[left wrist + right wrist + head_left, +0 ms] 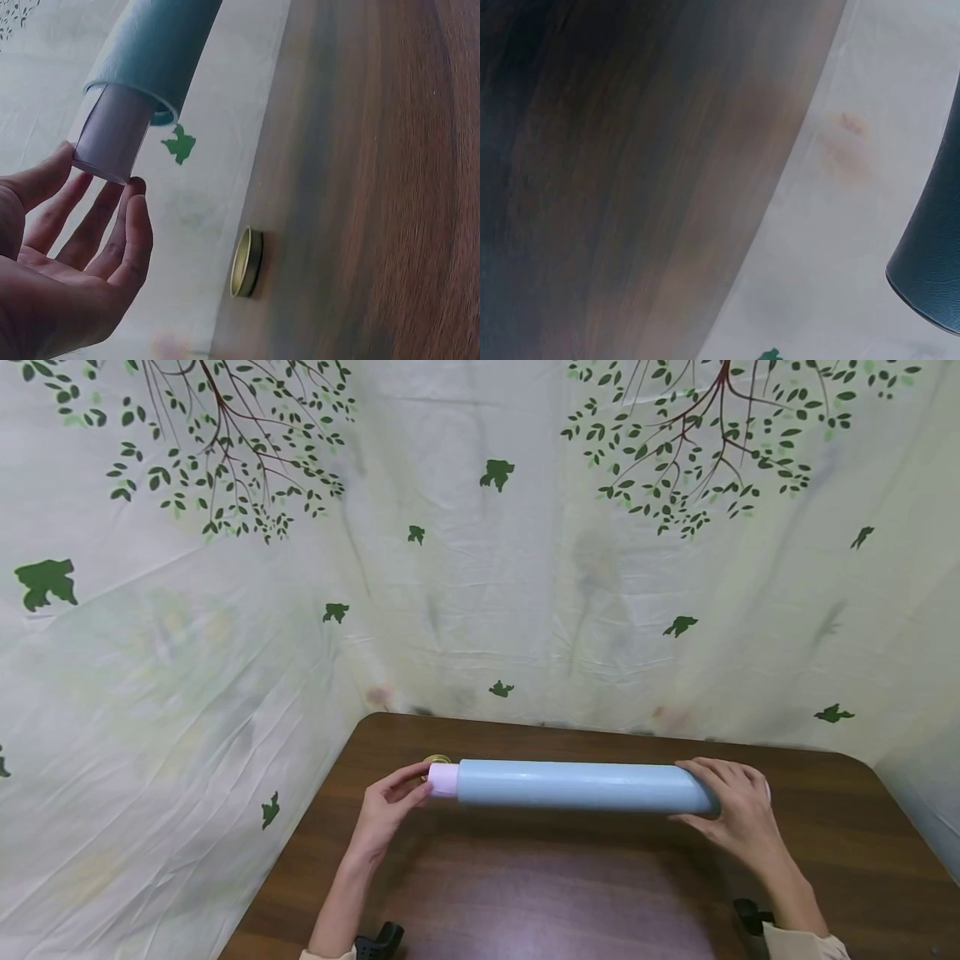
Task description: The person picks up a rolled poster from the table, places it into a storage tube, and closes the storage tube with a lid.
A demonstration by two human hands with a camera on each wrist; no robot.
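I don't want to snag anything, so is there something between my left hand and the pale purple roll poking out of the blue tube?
Nothing visible is in between: your left hand already pinches the exposed end of the pale purple roll. The gold ring lies on the table, apart from both.

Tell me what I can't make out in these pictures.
- Head view: the blue tube's right end, mostly covered by the right hand.
- Head view: most of the gold cap, behind the left hand and lilac roll.
- Left wrist view: the roll's inner part, inside the tube.
- Right wrist view: most of the tube, cut off by the right edge.
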